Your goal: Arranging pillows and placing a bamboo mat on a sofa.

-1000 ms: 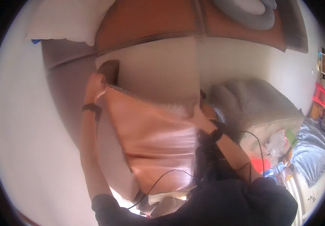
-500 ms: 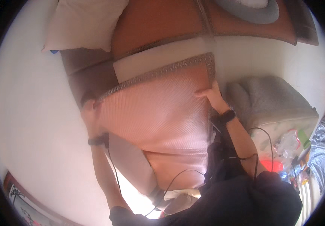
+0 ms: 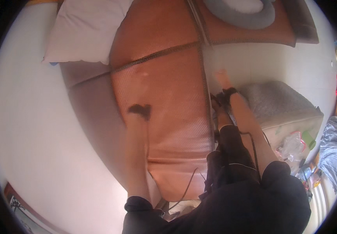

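Observation:
A reddish-brown woven seat mat (image 3: 172, 124) with a dark braided border lies flat along the seat of a brown sofa. Over its upper left part is my left hand (image 3: 140, 87), badly smeared by motion, with a dark band at the wrist; its fingers cannot be made out. My right hand (image 3: 223, 78) hovers just right of the mat's edge, above the pale floor, also blurred. No object can be made out in either hand.
Another mat section (image 3: 156, 31) covers the sofa farther off, beside a pale pillow (image 3: 86, 31). A round grey cushion (image 3: 242, 17) sits at the far right. Right of me stands a grey-topped ottoman (image 3: 274, 103), with a clear plastic bag (image 3: 291, 146) nearby.
The mat's far end, held up by both hands before, now lies down against the farther section. Both hands have come off its edges; the left moved rightward over the mat.

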### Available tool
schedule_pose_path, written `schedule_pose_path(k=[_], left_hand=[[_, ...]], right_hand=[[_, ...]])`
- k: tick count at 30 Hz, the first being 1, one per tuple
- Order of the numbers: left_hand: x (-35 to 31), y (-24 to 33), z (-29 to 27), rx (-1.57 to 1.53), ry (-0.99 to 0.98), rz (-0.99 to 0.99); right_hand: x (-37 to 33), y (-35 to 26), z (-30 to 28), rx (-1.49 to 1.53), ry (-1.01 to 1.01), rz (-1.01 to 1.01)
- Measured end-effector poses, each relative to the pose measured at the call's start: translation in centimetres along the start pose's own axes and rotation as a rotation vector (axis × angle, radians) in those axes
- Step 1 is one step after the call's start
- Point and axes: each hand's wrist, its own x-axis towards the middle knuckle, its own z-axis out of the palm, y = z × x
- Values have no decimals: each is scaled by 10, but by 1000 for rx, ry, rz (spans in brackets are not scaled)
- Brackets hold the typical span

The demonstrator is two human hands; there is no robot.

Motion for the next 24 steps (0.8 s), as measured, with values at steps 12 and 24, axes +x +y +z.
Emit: schedule_pose_path(k=[12, 24], left_hand=[[-304, 1, 296, 22, -765, 75], [-366, -25, 237, -327, -63, -364]], right_hand=[[-118, 141, -37, -465, -570, -91], [-140, -5, 26, 29, -569, 131]])
